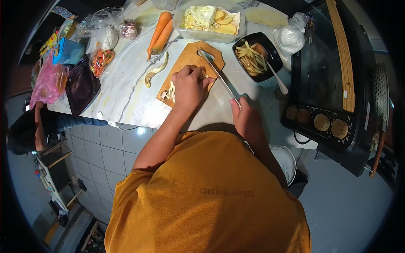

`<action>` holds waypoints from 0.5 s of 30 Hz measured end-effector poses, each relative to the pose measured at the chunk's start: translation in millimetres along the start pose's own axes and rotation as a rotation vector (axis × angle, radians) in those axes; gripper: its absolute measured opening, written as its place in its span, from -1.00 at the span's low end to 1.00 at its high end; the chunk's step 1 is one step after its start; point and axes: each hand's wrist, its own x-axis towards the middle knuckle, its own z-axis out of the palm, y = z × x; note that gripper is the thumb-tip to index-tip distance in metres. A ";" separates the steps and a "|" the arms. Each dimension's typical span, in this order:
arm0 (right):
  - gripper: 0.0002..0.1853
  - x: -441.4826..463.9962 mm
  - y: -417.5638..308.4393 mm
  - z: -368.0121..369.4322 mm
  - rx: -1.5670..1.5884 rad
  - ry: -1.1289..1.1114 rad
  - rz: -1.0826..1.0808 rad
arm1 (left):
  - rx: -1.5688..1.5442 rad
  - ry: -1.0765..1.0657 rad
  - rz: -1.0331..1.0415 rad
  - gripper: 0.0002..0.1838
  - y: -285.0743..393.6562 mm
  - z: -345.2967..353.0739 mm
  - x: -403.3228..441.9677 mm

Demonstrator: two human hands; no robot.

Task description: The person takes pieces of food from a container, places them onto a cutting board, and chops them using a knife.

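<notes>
My left hand point(189, 86) presses down on the wooden cutting board point(216, 59), its fingers curled over pale, mushroom-like food point(165, 95) that shows at both sides of the hand. Most of that food is hidden by the hand. Gripped by its handle in my right hand point(247, 119) is a knife point(221, 79), whose long blade lies slanted over the board's right edge, tip away from me. Left of the board, a long pale, wrinkled piece point(156, 71) rests on the marble counter.
Two carrots point(159, 36) lie behind the board, near a plastic container point(181, 32) of cut food. A black bowl point(275, 63) with cut sticks and a spoon stands right, beside an oven point(314, 99). Bags, including a pink one point(47, 87), crowd the left. Another person point(25, 130) is at far left.
</notes>
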 end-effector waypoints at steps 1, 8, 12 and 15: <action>-0.68 0.1 0.4 -0.1 -0.006 0.007 -0.001 | 0.000 -0.002 0.003 -0.55 -0.2 1.1 0.4; -0.67 0.1 1.3 -0.6 -0.011 0.012 -0.005 | -0.048 0.041 0.024 -0.73 -6.9 8.9 -0.7; -0.67 -0.9 0.9 0.5 -0.011 0.011 -0.004 | -0.022 0.039 0.049 -0.82 -8.6 8.8 0.1; -0.66 -0.2 1.9 2.8 -0.012 0.017 -0.013 | 0.043 0.051 0.074 -0.85 -10.4 12.0 0.4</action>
